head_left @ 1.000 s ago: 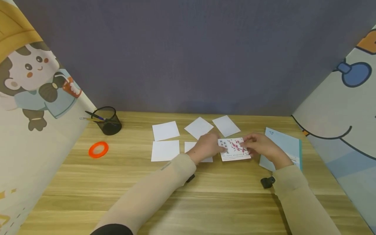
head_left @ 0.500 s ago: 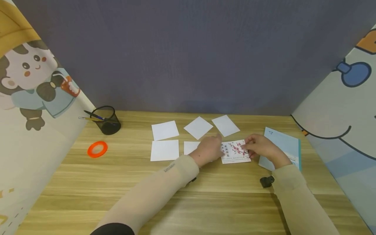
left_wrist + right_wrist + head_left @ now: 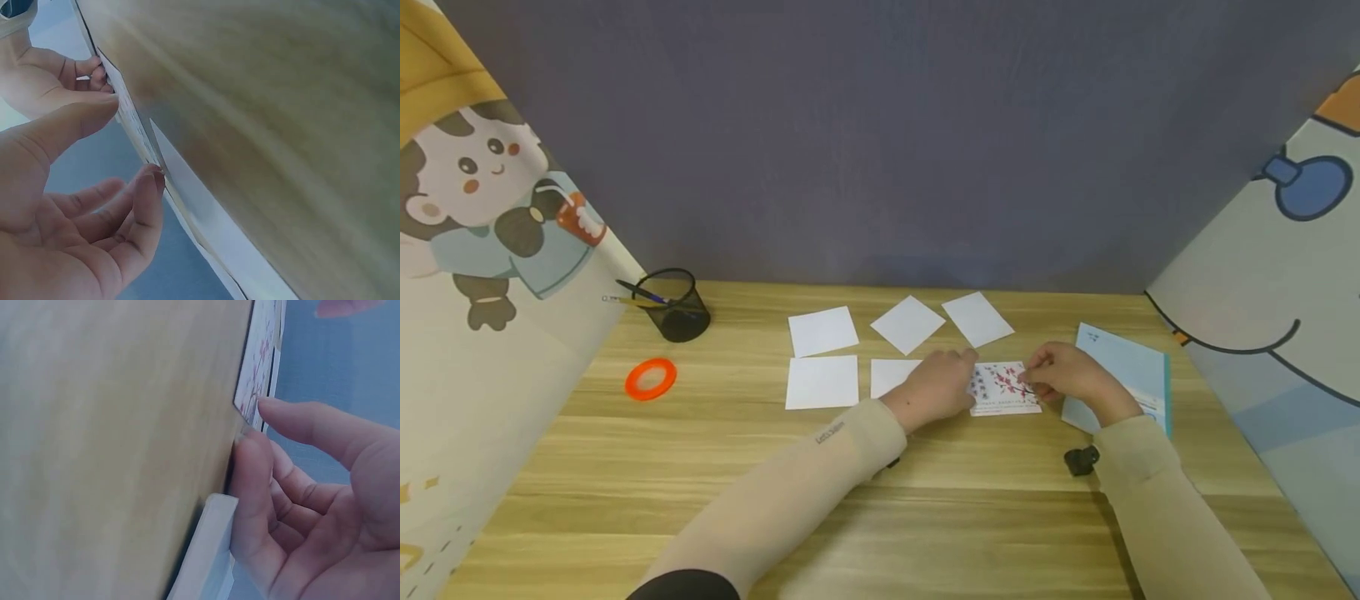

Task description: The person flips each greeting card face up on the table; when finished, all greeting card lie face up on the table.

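A white card (image 3: 1007, 390) printed with pink blossoms and lettering lies flat on the table, right of the blank white cards. My left hand (image 3: 934, 387) is at its left edge, covering that edge and part of a blank card (image 3: 891, 375); in the left wrist view the thumb and forefinger stand apart. At the opposite edge, my right hand (image 3: 1067, 377) holds the printed card. The right wrist view shows the thumb (image 3: 278, 412) on its face near a corner and the curled forefinger (image 3: 250, 456) at its edge.
Several more blank cards, among them one at the front left (image 3: 822, 383), lie in two rows. A pale blue booklet (image 3: 1123, 375) is partly under my right hand. Further left are an orange ring (image 3: 634, 383) and a black mesh pen holder (image 3: 688, 325).
The printed card has shifted slightly right and gone down flat onto the table. My left hand has moved right along with it and no longer pinches its edge; my right hand stays at its right edge.
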